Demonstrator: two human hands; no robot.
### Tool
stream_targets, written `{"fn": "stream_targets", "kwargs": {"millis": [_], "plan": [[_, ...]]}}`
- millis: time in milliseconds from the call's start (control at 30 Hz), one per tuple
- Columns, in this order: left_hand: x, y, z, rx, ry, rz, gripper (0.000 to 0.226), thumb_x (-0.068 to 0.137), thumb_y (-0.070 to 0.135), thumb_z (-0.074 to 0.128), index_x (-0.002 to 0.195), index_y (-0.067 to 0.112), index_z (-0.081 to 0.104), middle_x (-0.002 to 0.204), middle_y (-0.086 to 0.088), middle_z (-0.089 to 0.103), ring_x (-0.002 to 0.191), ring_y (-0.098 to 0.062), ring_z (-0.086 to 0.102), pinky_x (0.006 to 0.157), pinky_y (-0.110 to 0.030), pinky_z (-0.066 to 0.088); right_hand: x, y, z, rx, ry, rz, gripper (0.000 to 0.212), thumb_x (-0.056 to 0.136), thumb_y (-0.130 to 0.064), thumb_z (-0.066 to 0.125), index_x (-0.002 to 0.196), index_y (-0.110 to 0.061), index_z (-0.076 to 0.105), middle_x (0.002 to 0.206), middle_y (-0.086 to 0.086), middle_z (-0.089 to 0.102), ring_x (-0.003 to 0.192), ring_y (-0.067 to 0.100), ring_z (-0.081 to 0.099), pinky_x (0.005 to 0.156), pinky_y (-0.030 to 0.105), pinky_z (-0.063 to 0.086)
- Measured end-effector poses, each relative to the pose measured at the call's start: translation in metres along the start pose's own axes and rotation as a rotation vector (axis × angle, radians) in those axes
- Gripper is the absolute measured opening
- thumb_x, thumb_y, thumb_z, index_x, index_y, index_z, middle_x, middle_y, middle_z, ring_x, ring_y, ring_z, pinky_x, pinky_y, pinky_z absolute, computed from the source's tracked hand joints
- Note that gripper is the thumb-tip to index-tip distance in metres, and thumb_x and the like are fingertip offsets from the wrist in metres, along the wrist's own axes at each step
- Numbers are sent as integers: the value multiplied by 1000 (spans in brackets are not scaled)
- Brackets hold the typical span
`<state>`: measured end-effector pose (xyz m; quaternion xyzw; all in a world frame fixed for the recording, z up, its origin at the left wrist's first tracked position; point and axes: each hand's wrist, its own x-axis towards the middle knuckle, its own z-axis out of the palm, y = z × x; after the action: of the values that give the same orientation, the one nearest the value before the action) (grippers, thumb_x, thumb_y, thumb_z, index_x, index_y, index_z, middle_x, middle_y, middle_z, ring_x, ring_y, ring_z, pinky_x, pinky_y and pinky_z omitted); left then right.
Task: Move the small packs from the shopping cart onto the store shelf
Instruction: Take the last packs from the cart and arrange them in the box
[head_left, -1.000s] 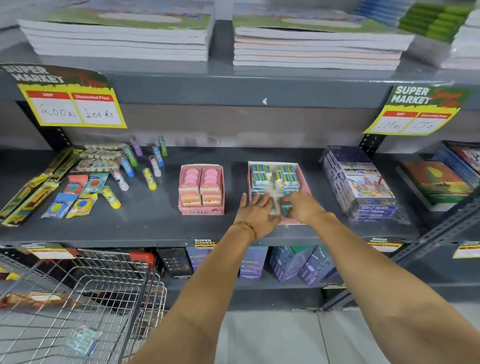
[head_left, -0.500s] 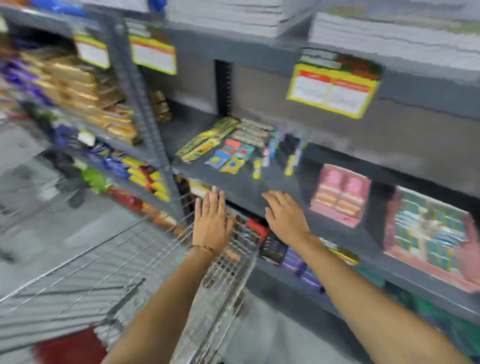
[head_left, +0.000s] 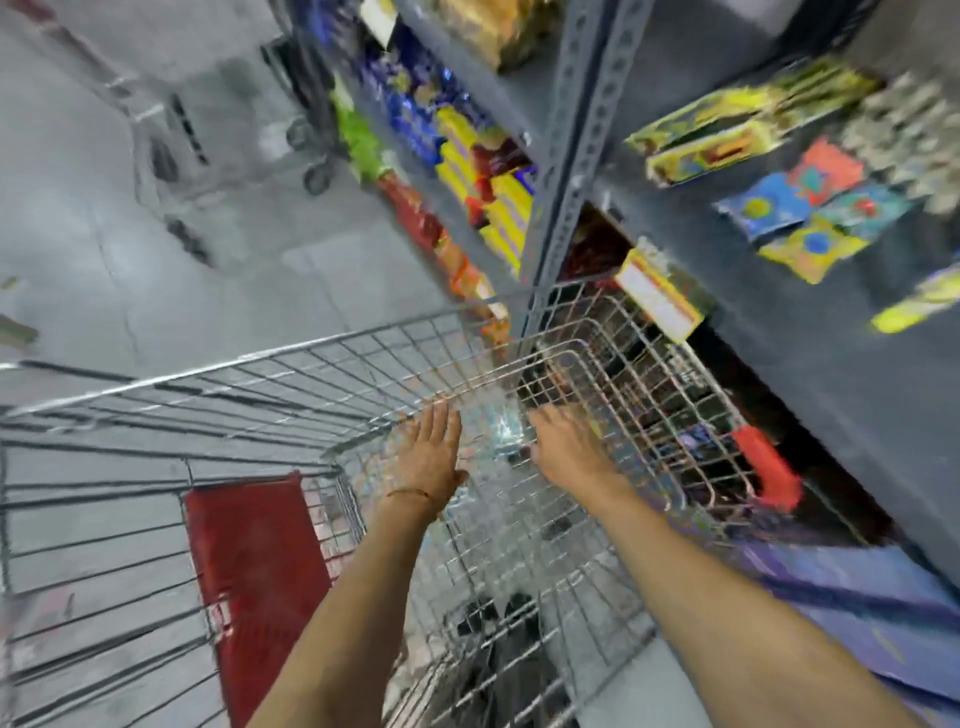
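Observation:
Both my arms reach down into the wire shopping cart (head_left: 291, 358). My left hand (head_left: 431, 457) is flat with fingers spread and holds nothing. My right hand (head_left: 563, 441) is also apart-fingered, hovering just right of a clear-wrapped bluish small pack (head_left: 496, 428) that lies on the cart's bottom between the two hands. Neither hand grips it; whether the fingers touch it is blurred. The grey store shelf (head_left: 810, 364) runs along the right, above the cart.
A red plastic flap (head_left: 254, 561) sits at the cart's near end and a red handle piece (head_left: 766, 467) on its right. Colourful packets (head_left: 810, 208) lie on the shelf. A grey upright post (head_left: 571, 156) stands ahead. Another trolley (head_left: 171, 140) is on the floor far left.
My hands left the box on the shelf, swung left and down, and now reach inside the cart on either side of a small pack. My view tilted down to the cart.

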<state>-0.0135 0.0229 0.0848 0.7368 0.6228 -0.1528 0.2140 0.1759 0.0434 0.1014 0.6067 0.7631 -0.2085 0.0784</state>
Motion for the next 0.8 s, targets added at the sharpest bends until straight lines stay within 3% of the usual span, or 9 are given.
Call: {"fn": "stream_targets", "kwargs": {"millis": [133,200,333,433,500,600,700,800], "plan": [[29,-14,61,-60,-142,-32,100,84,31,67,146,4,-7,158,-13,-7,146,-30,-5,121,-39,6,52,-6,54,-36,-127,-89,55,86,-5,56,138,-5,37,141,14,45,131,30,39,108,40,40],[39,-22,89,-105,-174,-60,109,79,28,72,146,5,-10,159,-12,-8,146,-28,-4,120,-37,5,72,-6,80,-92,-120,-140,62,84,0,58,141,-5,34,146,16,40,138,31,33,115,39,32],[53,-33,119,-124,-172,-76,117,73,25,78,146,6,-12,158,-12,-9,146,-27,-5,118,-33,1,101,-3,105,-177,-156,-138,88,80,9,62,151,-14,15,160,17,11,148,34,8,124,43,11],[58,-37,131,-165,-145,-85,111,76,21,75,146,9,-10,159,-10,-9,146,-26,-4,118,-35,5,119,-1,114,-197,-269,-91,99,78,12,63,152,-21,5,161,14,-4,148,35,-3,122,50,12],[59,-36,138,-175,-117,-86,106,79,16,72,146,11,-10,158,-8,-9,146,-26,-3,118,-36,14,126,-1,117,-217,-287,-83,104,75,13,66,152,-22,5,161,15,-2,148,35,-3,122,52,13],[59,-34,146,-224,-68,-109,98,83,11,66,147,12,-7,159,-7,-6,146,-24,0,117,-38,19,125,0,123,-249,-229,-103,106,71,9,71,151,-19,8,158,19,16,147,36,10,123,47,10],[56,-31,141,-266,-33,-101,89,83,13,67,147,9,6,158,-11,10,145,-27,10,117,-36,16,110,2,122,-268,-135,-116,102,69,0,77,149,-10,14,146,20,37,139,35,31,123,42,17],[47,-24,120,-289,-18,-88,91,73,16,76,144,7,20,149,-13,27,138,-29,26,116,-37,26,90,-1,105,-238,-93,-106,95,69,-13,81,144,-4,23,140,19,45,132,32,39,119,40,26]]}}
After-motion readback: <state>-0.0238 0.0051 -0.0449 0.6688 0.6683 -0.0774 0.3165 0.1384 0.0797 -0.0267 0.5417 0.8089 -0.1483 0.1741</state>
